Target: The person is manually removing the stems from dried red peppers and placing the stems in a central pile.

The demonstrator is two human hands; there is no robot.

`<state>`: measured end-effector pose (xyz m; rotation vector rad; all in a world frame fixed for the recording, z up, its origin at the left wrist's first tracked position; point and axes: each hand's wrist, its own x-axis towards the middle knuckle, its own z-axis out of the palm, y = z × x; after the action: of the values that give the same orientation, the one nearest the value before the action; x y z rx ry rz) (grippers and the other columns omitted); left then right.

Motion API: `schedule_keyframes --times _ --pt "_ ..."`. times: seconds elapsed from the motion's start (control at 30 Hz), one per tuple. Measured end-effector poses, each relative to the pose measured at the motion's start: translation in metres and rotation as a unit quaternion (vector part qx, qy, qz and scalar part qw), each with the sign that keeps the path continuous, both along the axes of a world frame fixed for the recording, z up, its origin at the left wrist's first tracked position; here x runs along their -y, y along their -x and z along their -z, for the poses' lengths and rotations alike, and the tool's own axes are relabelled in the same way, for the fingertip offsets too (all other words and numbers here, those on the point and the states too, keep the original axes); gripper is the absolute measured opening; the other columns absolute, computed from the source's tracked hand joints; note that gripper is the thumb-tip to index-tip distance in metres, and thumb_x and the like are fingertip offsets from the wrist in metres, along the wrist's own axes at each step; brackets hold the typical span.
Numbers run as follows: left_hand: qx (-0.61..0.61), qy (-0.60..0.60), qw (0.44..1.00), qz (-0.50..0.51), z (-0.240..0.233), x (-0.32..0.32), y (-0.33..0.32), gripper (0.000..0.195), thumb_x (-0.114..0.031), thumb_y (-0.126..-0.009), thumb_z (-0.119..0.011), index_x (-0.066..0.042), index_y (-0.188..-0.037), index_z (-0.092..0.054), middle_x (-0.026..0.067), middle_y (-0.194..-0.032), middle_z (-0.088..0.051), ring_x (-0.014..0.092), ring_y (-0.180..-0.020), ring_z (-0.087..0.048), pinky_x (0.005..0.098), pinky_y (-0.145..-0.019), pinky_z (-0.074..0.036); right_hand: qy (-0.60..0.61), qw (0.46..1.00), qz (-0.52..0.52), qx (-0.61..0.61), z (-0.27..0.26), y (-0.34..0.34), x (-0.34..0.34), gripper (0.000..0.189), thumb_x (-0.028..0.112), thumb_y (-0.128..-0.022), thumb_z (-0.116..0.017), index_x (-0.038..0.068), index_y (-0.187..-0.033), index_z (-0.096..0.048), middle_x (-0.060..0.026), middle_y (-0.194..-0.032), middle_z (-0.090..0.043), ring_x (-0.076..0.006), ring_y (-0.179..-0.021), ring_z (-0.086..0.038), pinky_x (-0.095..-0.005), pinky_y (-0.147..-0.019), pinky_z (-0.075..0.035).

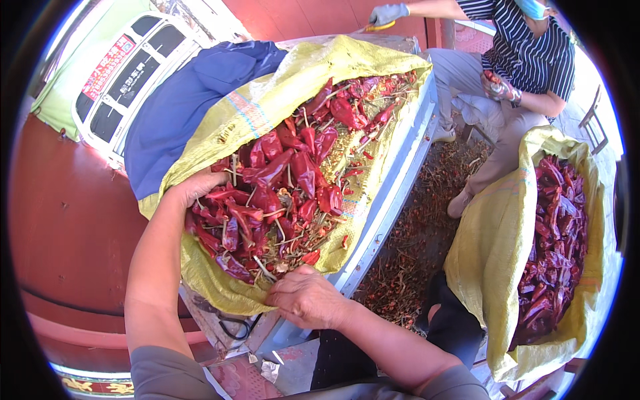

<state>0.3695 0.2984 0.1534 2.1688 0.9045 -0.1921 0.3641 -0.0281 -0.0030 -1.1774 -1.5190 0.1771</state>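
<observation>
Dried red chili peppers [270, 190] lie heaped with stems, seeds and broken bits on an opened yellow woven sack [215, 140]. My left hand [204, 185] reaches into the pile at its left side, and peppers hide its fingertips. At the sack's near edge, my right hand [307, 296] has its fingers closed on the fabric. A pale pepper stem [264, 268] sticks out just beyond that hand.
A second yellow sack [492, 230] on the right holds more dried peppers [555, 240]. Beneath the blue table edge [380, 227], debris covers the floor [405, 250]. Across from me sits a person [530, 60] wearing gloves, with yellow-handled scissors [381, 26]. Blue cloth [175, 110] lies behind my sack.
</observation>
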Motion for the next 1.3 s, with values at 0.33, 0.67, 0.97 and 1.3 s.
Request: schedule_keyframes --times 0.33,0.67,0.97,1.3 --pt "0.035 -0.149 0.981 0.122 -0.055 0.036 0.062 0.071 -0.015 -0.095 -0.070 -0.007 -0.161 -0.044 0.0164 -0.165 -0.046 0.026 -0.152 -0.042 0.0372 -0.124 -0.034 0.060 0.998 0.005 0.024 -0.007 -0.002 0.002 0.025 0.015 -0.085 -0.074 0.012 -0.110 -0.077 -0.0045 -0.102 -0.072 -0.0260 -0.105 -0.068 -0.0419 -0.097 -0.046" --pt "0.189 0.026 0.951 -0.246 0.021 -0.058 0.091 0.057 -0.037 -0.107 -0.062 -0.006 -0.154 -0.053 0.0201 -0.165 -0.043 0.035 -0.151 -0.044 0.0515 -0.130 -0.023 0.060 0.998 -0.009 0.036 -0.013 0.004 0.000 0.025 0.016 -0.088 -0.074 0.010 -0.112 -0.076 -0.0063 -0.106 -0.073 -0.0275 -0.107 -0.068 -0.0419 -0.098 -0.046" --pt "0.268 -0.318 0.905 0.090 0.034 0.046 0.120 0.031 -0.024 -0.098 -0.071 0.001 -0.116 -0.075 0.0172 -0.120 -0.075 0.033 -0.111 -0.072 0.0407 -0.100 -0.055 0.141 0.975 0.090 0.146 -0.041 0.008 0.025 0.036 0.021 -0.088 -0.077 0.014 -0.123 -0.074 -0.0059 -0.117 -0.073 -0.0268 -0.115 -0.067 -0.0445 -0.098 -0.048" --pt "0.241 -0.430 0.864 0.100 0.061 0.087 0.167 0.035 -0.011 -0.091 -0.073 -0.001 -0.125 -0.073 0.0217 -0.133 -0.068 0.040 -0.125 -0.064 0.0456 -0.110 -0.050 0.076 0.927 0.143 0.338 -0.275 0.050 0.135 0.034 0.027 -0.082 -0.081 0.008 -0.109 -0.073 -0.0058 -0.094 -0.069 -0.0292 -0.079 -0.071 -0.0443 -0.074 -0.057"
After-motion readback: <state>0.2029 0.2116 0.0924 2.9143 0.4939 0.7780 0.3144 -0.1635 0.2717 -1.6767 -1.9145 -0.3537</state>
